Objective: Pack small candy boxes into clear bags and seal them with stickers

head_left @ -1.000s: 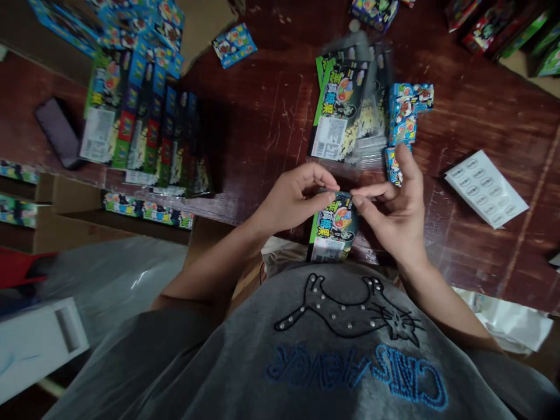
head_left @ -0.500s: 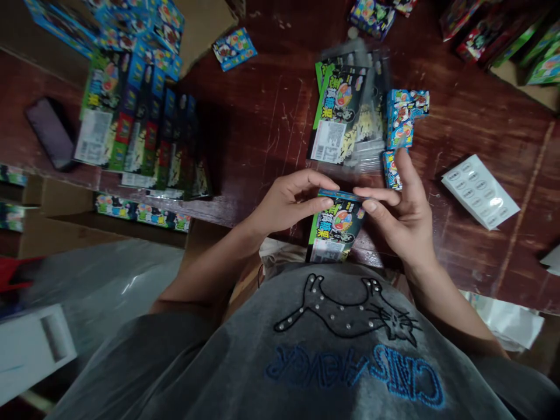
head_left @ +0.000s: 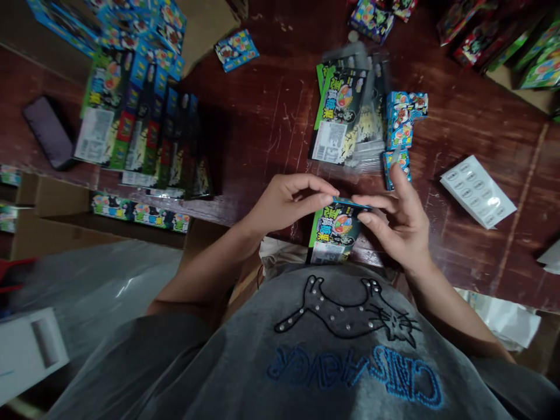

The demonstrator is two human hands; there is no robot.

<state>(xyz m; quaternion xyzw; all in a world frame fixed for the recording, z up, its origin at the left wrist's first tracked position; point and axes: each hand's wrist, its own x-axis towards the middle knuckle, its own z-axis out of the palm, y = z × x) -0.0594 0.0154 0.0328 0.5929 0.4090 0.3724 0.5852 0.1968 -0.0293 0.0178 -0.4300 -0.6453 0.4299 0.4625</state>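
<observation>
Close to my shirt, a black-and-green candy package (head_left: 335, 230) with a white label at its lower end is held at its upper end. A narrow blue edge shows along the top. My left hand (head_left: 291, 204) pinches the upper left corner between thumb and fingertips. At the upper right corner is my right hand (head_left: 400, 224), its thumb and a finger closed on the edge and another finger raised. Beyond both hands lies a pile of similar flat packages (head_left: 339, 114) in clear plastic. Beside that pile are small blue candy boxes (head_left: 399, 119).
Several filled packages (head_left: 144, 125) lean in a row at left, near a phone (head_left: 49, 133). A sticker sheet (head_left: 479, 191) lies at right. One blue box (head_left: 236, 50) rests farther back. Below the table edge stands a carton (head_left: 65, 195) with boxes inside.
The package's blue top edge has tipped and shows as a thinner strip, a little farther right. My right hand has shifted slightly left and downward; my left hand stays at its corner.
</observation>
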